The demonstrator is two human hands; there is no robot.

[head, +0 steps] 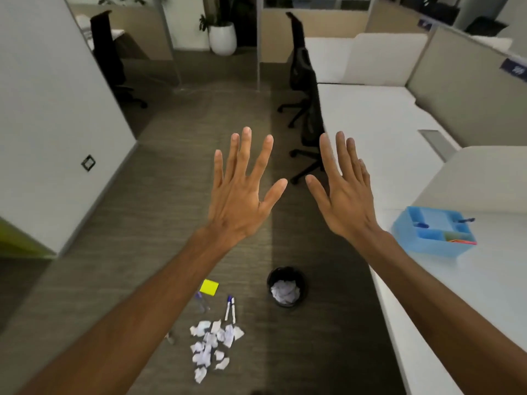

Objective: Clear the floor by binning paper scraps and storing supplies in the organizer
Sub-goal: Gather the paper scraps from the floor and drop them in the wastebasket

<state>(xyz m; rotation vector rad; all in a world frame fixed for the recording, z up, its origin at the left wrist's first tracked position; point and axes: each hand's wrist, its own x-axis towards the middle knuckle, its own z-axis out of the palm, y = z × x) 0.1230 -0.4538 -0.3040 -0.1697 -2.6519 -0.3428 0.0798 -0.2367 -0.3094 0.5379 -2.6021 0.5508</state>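
Note:
My left hand (242,189) and my right hand (343,192) are stretched out in front of me, fingers straight and spread, holding nothing. Far below them on the floor lies a heap of white paper scraps (212,344). Beside the heap are two white markers with blue caps (230,307), a clear pen (202,302) and a yellow sticky-note pad (209,287). A small black bin (286,286) with crumpled paper inside stands to the right of them. A blue organizer (433,235) sits on the white desk at right, with pens and coloured notes in it.
White desks (470,295) run along the right side with a black office chair (306,109) tucked against them. A white partition wall (57,124) stands at left. Another chair and a potted plant (222,32) are at the far end of the grey carpet aisle.

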